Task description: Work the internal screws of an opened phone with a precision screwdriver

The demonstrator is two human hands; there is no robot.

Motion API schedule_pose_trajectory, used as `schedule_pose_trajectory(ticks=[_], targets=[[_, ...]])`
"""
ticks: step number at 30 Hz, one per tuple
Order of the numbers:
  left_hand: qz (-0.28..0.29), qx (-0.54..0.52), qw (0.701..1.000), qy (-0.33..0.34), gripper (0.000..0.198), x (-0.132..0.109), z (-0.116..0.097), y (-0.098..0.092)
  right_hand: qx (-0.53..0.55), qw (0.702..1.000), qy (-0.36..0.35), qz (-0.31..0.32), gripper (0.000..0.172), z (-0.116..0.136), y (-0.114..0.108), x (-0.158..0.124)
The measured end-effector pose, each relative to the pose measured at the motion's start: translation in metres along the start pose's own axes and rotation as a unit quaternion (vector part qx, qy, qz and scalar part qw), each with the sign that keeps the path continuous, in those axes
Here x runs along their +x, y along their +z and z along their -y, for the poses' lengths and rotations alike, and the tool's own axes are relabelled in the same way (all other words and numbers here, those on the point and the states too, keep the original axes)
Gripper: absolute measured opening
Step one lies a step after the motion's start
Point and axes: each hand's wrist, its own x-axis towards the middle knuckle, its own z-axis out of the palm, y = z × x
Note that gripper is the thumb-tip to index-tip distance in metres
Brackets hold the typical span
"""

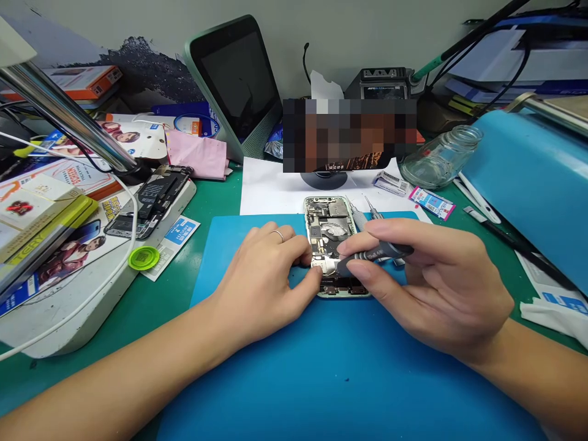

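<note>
An opened smartphone with a pale green frame lies on the blue mat, its circuit board and inner parts exposed. My left hand, a ring on one finger, grips the phone's lower left edge with curled fingers and thumb. Pinched between the thumb and index finger of my right hand is a dark, slim pry tool. Its wide dark tip is over the lower part of the phone; whether it touches is hard to tell. Behind my right fingers, two metal-tipped tools lie beside the phone, partly hidden.
A blue work mat covers the green table. On the left, another disassembled phone rests on a white device beside boxes and a lamp post. A screen device stands behind. A glass jar lies tilted on the right.
</note>
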Motion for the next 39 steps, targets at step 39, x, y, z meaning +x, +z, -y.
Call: schedule_pose_trajectory(ticks=[39], targets=[[-0.088,-0.134,0.987,0.007,0.020,-0.0036,-0.0020,-0.0099,-0.014,0.995,-0.092,-0.041,0.064,0.0089,-0.0054,-0.0010]])
